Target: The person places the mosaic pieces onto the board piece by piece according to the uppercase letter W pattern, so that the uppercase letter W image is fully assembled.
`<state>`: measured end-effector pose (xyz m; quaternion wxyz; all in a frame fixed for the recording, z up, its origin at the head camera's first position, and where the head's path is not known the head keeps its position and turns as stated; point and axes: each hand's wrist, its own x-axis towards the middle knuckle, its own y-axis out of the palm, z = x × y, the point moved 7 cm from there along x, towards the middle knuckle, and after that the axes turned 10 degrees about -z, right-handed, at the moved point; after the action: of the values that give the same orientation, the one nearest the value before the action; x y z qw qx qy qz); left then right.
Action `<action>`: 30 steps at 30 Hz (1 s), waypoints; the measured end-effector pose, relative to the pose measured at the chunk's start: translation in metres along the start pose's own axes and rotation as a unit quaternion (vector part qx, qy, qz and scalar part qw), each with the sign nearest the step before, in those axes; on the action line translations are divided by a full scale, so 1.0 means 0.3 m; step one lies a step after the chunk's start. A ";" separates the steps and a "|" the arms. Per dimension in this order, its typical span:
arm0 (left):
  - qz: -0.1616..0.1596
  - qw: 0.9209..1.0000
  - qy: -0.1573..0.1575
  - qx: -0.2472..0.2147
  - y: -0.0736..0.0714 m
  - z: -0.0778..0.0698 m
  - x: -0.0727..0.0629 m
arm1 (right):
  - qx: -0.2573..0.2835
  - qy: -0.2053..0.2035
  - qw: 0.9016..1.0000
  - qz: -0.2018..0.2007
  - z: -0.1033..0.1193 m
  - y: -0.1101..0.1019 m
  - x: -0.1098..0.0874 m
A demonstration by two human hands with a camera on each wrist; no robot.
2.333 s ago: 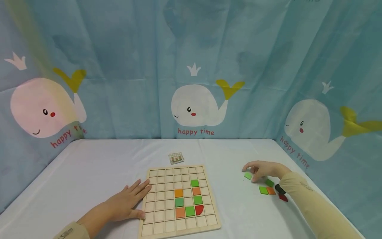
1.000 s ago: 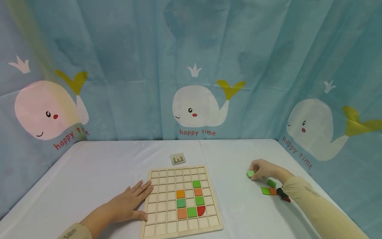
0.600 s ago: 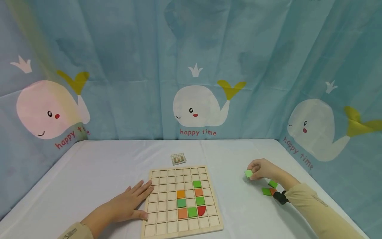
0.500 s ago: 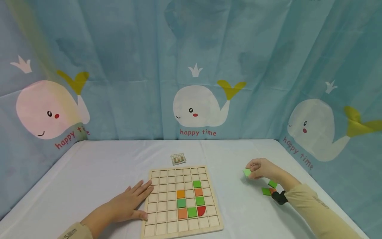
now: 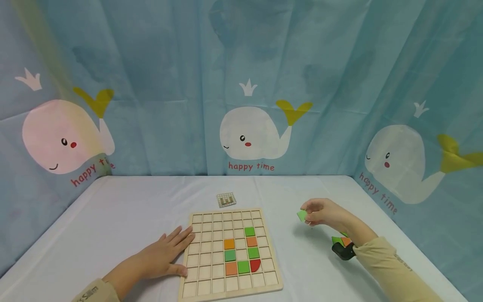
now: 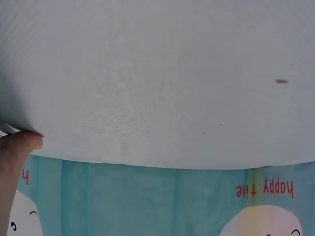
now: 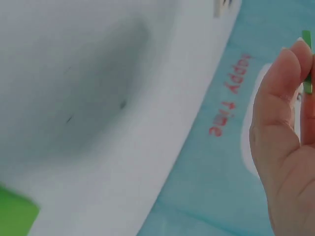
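My right hand (image 5: 325,214) pinches a light green square tile (image 5: 301,215) between thumb and fingertips, held above the table to the right of the board. In the right wrist view the green tile (image 7: 307,88) shows edge-on at the fingertips. My left hand (image 5: 160,255) rests with spread fingers at the left edge of the wooden grid board (image 5: 203,260). Several coloured tiles sit in the board's cells: green ones (image 5: 243,266), orange ones (image 5: 231,269), a teal one (image 5: 229,255) and a red rounded one (image 5: 255,265).
A small patterned card (image 5: 226,199) lies behind the board. Near the right forearm are a green tile (image 5: 337,240) and an orange tile (image 5: 346,241), partly covered by the black wrist camera (image 5: 343,251). A blue whale-print curtain (image 5: 170,126) stands behind the white table (image 5: 143,201).
My right hand has picked the light green tile up from the table and carried it left towards the board. The left hand has stayed at the board's edge.
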<state>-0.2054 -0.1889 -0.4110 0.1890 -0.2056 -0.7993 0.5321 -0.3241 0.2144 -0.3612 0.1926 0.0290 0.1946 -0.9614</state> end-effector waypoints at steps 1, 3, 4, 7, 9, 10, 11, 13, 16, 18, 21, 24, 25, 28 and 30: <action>0.000 1.000 0.000 -0.001 0.000 0.000 0.000 | -0.001 -0.003 1.000 0.001 0.007 0.007 0.000; -0.001 1.000 0.000 -0.002 0.000 -0.001 -0.001 | -0.004 -0.007 1.000 0.001 0.019 0.020 0.000; -0.002 1.000 0.001 -0.001 0.000 -0.001 -0.001 | -0.007 -0.010 1.000 -0.001 0.026 0.026 0.000; -0.004 1.000 0.002 0.000 0.000 0.002 -0.001 | -0.019 -0.012 1.000 -0.007 0.047 0.041 0.000; -0.005 1.000 0.002 0.001 0.000 0.002 0.000 | -0.027 -0.013 0.999 -0.011 0.063 0.054 -0.001; -0.005 1.000 0.002 0.001 0.000 0.002 0.000 | -0.030 -0.013 0.999 -0.013 0.071 0.062 -0.003; -0.004 1.000 0.002 0.001 0.000 0.002 0.000 | -0.032 -0.012 0.999 -0.013 0.078 0.072 -0.005; -0.004 1.000 0.002 0.000 -0.001 0.000 0.000 | -0.034 -0.012 0.999 -0.011 0.090 0.091 -0.009; -0.003 1.000 0.000 -0.001 -0.001 -0.002 0.000 | -0.036 -0.013 0.999 -0.006 0.103 0.117 -0.012; -0.003 1.000 -0.001 -0.002 -0.001 -0.002 0.000 | -0.038 -0.015 0.999 -0.004 0.109 0.129 -0.011; -0.002 1.000 -0.003 -0.003 0.000 0.000 -0.001 | -0.044 -0.017 0.999 -0.003 0.116 0.144 -0.005; -0.002 1.000 -0.003 -0.004 0.001 0.002 0.000 | -0.050 -0.018 0.999 -0.001 0.121 0.160 0.003; -0.003 1.000 -0.003 -0.003 0.000 0.002 0.000 | -0.051 -0.020 0.999 0.002 0.123 0.167 0.005; -0.005 1.000 -0.001 0.001 -0.001 0.003 0.001 | -0.052 -0.026 0.998 0.009 0.131 0.190 0.011; -0.005 1.000 0.000 0.004 -0.002 0.003 0.001 | -0.050 -0.030 0.998 0.015 0.137 0.206 0.016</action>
<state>-0.2061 -0.1896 -0.4107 0.1927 -0.2008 -0.7984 0.5339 -0.3040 0.1442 -0.3463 0.2139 -0.0062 0.2360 -0.9479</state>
